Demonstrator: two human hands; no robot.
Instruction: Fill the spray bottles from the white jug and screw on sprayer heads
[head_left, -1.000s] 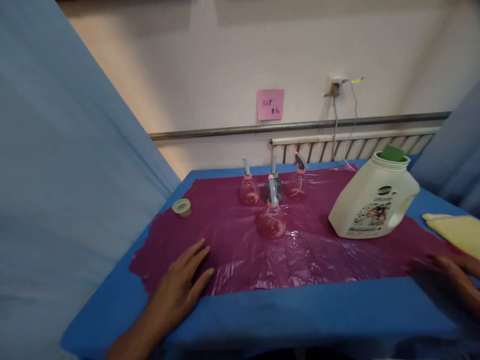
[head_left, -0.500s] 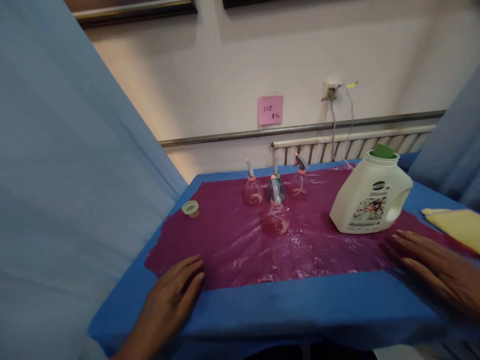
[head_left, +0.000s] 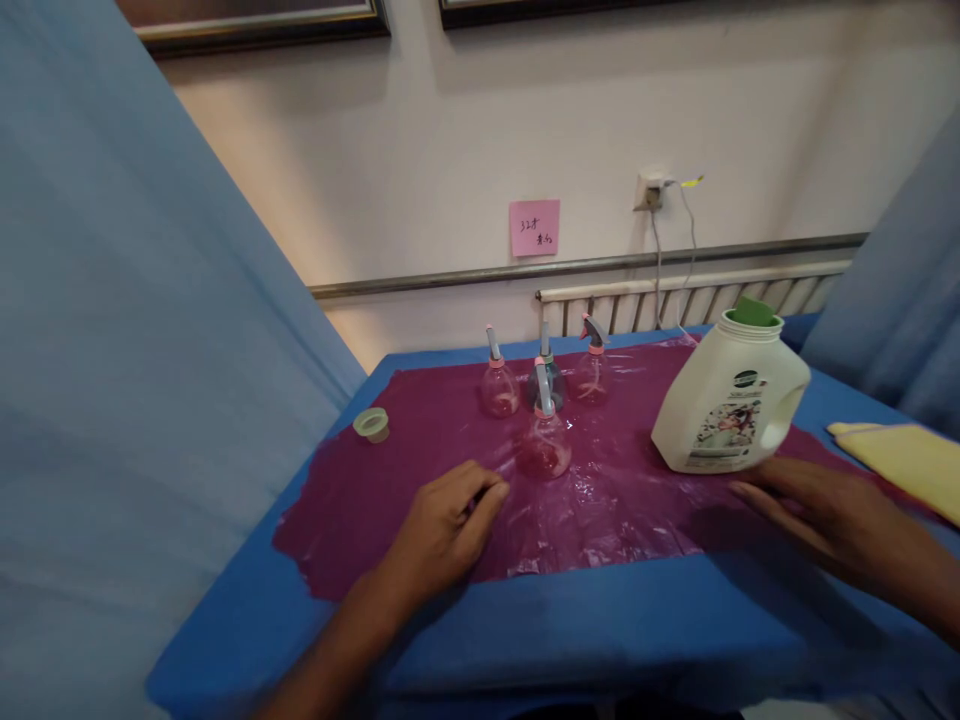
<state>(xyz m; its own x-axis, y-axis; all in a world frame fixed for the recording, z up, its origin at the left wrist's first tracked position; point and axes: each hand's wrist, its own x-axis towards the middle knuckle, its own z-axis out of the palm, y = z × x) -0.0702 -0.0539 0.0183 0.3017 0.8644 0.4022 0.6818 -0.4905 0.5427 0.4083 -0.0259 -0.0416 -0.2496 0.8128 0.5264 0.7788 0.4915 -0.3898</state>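
Note:
My left hand [head_left: 450, 515] hovers over the maroon plastic sheet [head_left: 360, 530], fingers loosely bent and a gap showing between thumb and forefinger. No object is visible in it. Closest to it is a clear spray bottle [head_left: 547, 452] with a grey and pink head and a little liquid inside. My right hand [head_left: 817, 505] is open with fingers stretched towards the base of a cream detergent jug [head_left: 731, 400]; whether they touch is unclear. A green piece [head_left: 754, 311] sticks out of the jug's mouth.
Behind the front bottle stand more spray bottles: a clear one [head_left: 500, 395], a darker one [head_left: 556, 382] and another clear one [head_left: 593, 378]. A pale green cap [head_left: 372, 424] lies at left, a yellow cloth [head_left: 900, 455] at right. Blue curtains [head_left: 150, 350] hang beside the table.
My left hand has moved right and forward over the sheet, its fingers more bent. My right hand has shifted left, closer to the jug's base. The view has shifted slightly.

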